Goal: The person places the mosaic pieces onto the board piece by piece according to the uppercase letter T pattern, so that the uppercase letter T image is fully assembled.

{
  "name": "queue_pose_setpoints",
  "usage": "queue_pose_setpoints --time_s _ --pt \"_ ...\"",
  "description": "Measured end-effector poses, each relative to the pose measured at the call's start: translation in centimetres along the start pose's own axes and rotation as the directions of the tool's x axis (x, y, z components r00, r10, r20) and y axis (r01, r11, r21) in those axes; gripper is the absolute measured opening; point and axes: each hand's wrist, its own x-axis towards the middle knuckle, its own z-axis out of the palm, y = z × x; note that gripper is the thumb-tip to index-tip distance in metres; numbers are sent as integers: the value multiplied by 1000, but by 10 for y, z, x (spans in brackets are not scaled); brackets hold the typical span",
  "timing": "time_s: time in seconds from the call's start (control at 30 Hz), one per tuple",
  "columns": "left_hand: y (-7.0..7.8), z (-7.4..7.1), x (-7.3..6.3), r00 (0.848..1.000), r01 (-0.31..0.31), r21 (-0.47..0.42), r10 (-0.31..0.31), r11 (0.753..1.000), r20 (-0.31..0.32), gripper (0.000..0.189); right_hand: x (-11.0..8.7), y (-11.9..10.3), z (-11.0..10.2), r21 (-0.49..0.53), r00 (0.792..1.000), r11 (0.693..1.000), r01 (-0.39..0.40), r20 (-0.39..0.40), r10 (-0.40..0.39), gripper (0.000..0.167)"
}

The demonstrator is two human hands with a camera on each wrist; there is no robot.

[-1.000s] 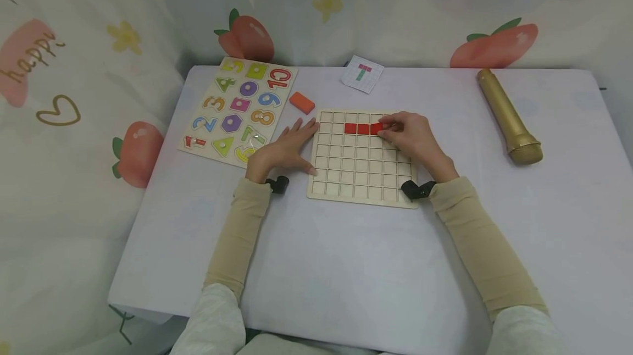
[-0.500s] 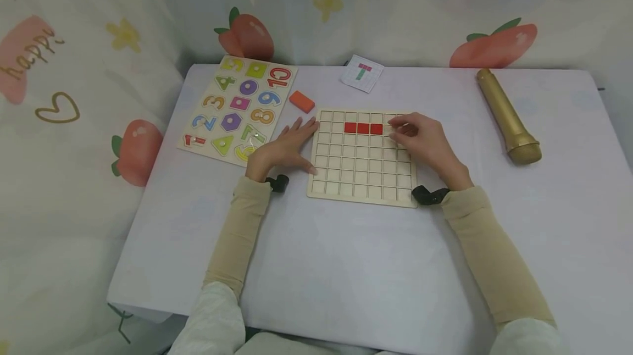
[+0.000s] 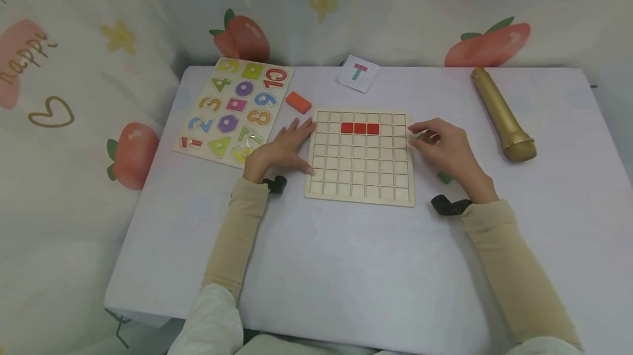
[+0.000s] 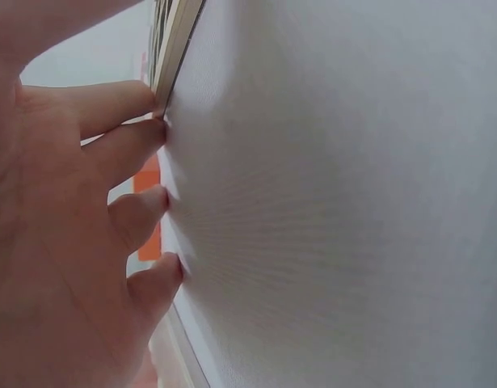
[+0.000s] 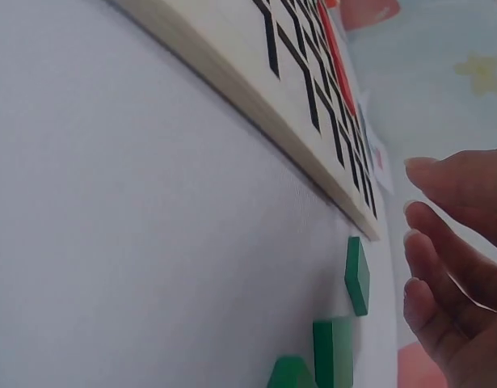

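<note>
Visibly, "10" marks the puzzle [image 3: 224, 109]; spread left hand [image 3: 284, 147] touches grid board [image 3: 360, 166]; relaxed right hand [image 3: 449, 147] holds nothing.

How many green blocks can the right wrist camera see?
3: a green block nearest the pale wooden grid board, a second lower in frame, a third left of that. More may be hidden.

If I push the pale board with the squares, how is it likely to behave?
The board is probably stiff: its edge looks thick and straight in the right wrist view. Lying flat on the table, it would likely slide rather than roll or tip. The left hand touching its left edge may hold back a push to that side.
</note>
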Motion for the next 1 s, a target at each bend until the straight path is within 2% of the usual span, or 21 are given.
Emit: queue_pose_setpoints --time_s 0.27,0.53,0.77,1.0 --pt "4 0 -2 1000 1 15 -1 1000 0 120 -7 18 -11 -58 999 998 -33 17 34 35" --pt "7 1 -1 1000 23 26 -22 999 -11 120 -2 29 -8 -75 989 990 -120 76 126 45" --pt "10 2 2 1000 16 27 -16 1000 -4 120 -2 30 -7 -107 993 989 -99 61 105 39" --pt "14 3 10 1000 3 27 -3 1000 -1 120 -4 31 -10 -118 992 987 -107 47 113 41"
